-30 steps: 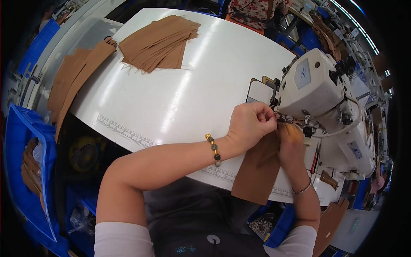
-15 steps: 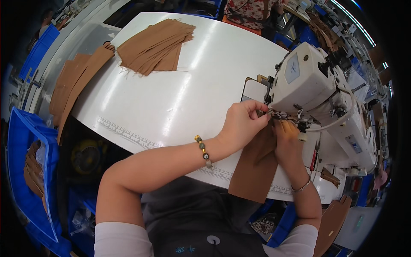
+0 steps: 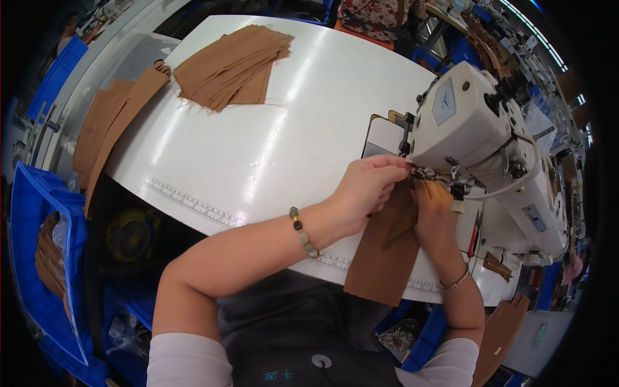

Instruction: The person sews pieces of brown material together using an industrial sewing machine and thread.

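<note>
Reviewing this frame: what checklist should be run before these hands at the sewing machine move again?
1. Right hand on the brown fabric strip: ok.
2. Left hand clear of the needle: cannot tell, needle area hidden at the sewing machine.
3. Strip wholly on the white tabletop: not ok, near end overhangs.
4. Red-handled tool apart from strip: ok.
5. Fanned fabric stack away from hands: ok.

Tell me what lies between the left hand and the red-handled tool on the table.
In the head view, the brown fabric piece, then the right hand, lie between the left hand and the red-handled tool.
</note>
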`<state>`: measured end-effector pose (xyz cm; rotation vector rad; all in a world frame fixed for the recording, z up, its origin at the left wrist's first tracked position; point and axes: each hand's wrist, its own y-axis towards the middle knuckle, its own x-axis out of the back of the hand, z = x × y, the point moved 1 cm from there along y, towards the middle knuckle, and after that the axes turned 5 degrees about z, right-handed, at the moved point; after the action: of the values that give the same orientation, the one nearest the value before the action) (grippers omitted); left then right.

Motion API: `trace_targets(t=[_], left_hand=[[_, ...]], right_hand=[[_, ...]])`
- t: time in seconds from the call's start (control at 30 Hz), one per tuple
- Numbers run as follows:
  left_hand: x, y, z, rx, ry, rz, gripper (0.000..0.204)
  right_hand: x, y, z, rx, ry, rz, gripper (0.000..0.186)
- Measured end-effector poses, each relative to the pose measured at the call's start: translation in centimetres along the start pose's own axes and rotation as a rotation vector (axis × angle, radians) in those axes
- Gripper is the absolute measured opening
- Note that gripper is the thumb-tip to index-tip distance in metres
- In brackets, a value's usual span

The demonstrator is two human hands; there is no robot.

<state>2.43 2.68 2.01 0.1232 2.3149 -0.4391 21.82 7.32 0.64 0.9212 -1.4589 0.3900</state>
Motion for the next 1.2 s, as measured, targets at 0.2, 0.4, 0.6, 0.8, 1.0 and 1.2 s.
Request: trace_targets(t=[0.2,0.4,0.6,0.8,1.0,1.2], left_hand=[[0.4,-0.4,-0.1,0.021,0.078,0.003,0.015],[0.4,-0.5,-0.2,0.014,0.057,-0.019,0.019],[0.4,0.1,-0.1,-0.014,0.064,0.004,0.027],[-0.1,0.4,0.8,-0.164,0.158,-0.095,0.027],[-0.1,0.7,1.2,-0.236,0.173,-0.11,0.024],[0.3,1.0,1.1,-0.216,0.28,-0.123,0.019]], right_hand=[[0.1,0.0,0.1,-0.004,0.003,0.004,0.024],[0.4,0.1,0.2,-0.004,0.008,-0.003,0.024],[0.2,0.1,0.2,-0.032,0.001,0.027,0.025],[0.4,0.1,0.2,-0.043,0.011,0.032,0.024],[0.5,0.1,0.3,-0.052,0.034,0.05,0.024],[0.0,0.0,0.0,-0.044,0.067,0.019,0.022]])
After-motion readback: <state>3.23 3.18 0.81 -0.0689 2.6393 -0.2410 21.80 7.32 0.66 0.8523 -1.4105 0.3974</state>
